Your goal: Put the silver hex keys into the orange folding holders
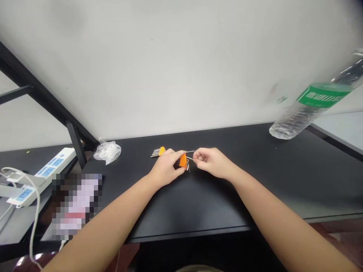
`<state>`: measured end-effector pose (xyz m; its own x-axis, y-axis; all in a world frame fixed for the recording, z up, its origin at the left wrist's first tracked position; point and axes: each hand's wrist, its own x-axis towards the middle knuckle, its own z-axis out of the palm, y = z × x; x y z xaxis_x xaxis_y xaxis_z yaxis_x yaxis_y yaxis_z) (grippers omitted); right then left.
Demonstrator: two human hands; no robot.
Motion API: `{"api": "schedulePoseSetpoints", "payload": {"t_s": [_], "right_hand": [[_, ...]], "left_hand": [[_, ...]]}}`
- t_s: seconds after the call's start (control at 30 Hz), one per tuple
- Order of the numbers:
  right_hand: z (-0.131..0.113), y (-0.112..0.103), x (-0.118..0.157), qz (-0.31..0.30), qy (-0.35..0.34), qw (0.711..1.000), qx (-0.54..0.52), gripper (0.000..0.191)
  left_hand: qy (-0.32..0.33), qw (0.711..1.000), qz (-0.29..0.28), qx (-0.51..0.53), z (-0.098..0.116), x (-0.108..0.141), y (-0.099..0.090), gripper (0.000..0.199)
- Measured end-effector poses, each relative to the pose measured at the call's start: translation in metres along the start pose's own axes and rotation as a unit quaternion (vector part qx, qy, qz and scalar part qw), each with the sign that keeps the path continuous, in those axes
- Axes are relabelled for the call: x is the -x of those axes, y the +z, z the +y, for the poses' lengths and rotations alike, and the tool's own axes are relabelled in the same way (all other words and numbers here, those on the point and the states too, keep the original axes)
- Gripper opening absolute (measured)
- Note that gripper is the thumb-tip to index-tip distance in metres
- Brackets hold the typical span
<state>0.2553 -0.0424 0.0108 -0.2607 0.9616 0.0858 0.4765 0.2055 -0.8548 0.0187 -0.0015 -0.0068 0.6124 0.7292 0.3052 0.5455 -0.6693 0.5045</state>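
Observation:
My left hand (pixel 167 166) is closed around an orange hex key holder (pixel 183 160), with the bent ends of several metal keys showing at its right side. Past the knuckles, another orange part (pixel 162 150) shows with a row of silver key shafts (pixel 155 153) pointing left; my hand hides whether the two orange parts are joined. My right hand (pixel 208 160) is curled just to the right, its fingers pinching a thin metal hex key (pixel 190 152) that reaches toward the holder. Its far end lies close to my left fingertips.
A crumpled clear plastic bag (pixel 107 152) lies on the black table (pixel 198 211) at the left, near the wall. A large bottle with a green label (pixel 312 100) stands at the right. Left of the table are a white power strip (pixel 42 177), cables and a black frame (pixel 51 100).

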Motion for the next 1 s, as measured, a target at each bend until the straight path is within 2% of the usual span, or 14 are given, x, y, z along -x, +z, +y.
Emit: {"api": "schedulePoseSetpoints", "payload": {"t_s": [0.17, 0.27, 0.4, 0.47, 0.53, 0.6, 0.67, 0.73, 0.8, 0.87, 0.93, 1.0], "right_hand": [[-0.001, -0.001, 0.000, -0.006, 0.021, 0.999, -0.047, 0.011], [-0.001, 0.003, -0.002, 0.012, 0.061, 0.992, -0.112, 0.019], [0.000, 0.020, -0.009, 0.054, 0.130, 0.952, -0.272, 0.037], [0.000, 0.030, -0.012, 0.078, 0.142, 0.930, -0.329, 0.044], [-0.001, 0.038, -0.014, 0.103, 0.137, 0.921, -0.350, 0.045], [-0.003, 0.042, -0.014, 0.115, 0.122, 0.926, -0.339, 0.043], [-0.008, 0.044, -0.010, 0.094, 0.113, 0.937, -0.316, 0.040], [-0.012, 0.043, -0.004, 0.030, 0.117, 0.945, -0.302, 0.045], [-0.016, 0.040, 0.001, -0.047, 0.123, 0.946, -0.295, 0.059], [-0.015, 0.034, 0.003, -0.094, 0.121, 0.948, -0.277, 0.067], [-0.007, 0.027, 0.001, -0.076, 0.108, 0.966, -0.222, 0.062], [0.006, 0.019, -0.005, 0.011, 0.074, 0.992, -0.104, 0.050]], "left_hand": [[0.016, 1.000, 0.005, -0.015, -0.004, 0.000, 0.000, 0.053], [0.038, 0.998, 0.011, -0.043, -0.005, -0.001, 0.000, 0.052], [0.076, 0.994, 0.007, -0.080, -0.001, -0.002, 0.001, 0.048], [0.074, 0.993, 0.008, -0.091, 0.001, -0.002, 0.003, 0.044], [0.060, 0.993, 0.023, -0.099, 0.000, -0.002, 0.004, 0.043], [0.043, 0.993, 0.048, -0.103, -0.004, -0.001, 0.006, 0.047], [0.027, 0.992, 0.064, -0.107, -0.010, 0.000, 0.006, 0.050], [0.016, 0.991, 0.063, -0.114, -0.015, 0.001, 0.006, 0.052], [0.009, 0.991, 0.061, -0.115, -0.018, 0.001, 0.005, 0.053], [0.008, 0.993, 0.057, -0.105, -0.018, 0.000, 0.003, 0.054], [0.008, 0.995, 0.042, -0.088, -0.016, -0.001, 0.002, 0.054], [0.006, 0.997, 0.025, -0.074, -0.013, -0.002, 0.002, 0.055]]}}
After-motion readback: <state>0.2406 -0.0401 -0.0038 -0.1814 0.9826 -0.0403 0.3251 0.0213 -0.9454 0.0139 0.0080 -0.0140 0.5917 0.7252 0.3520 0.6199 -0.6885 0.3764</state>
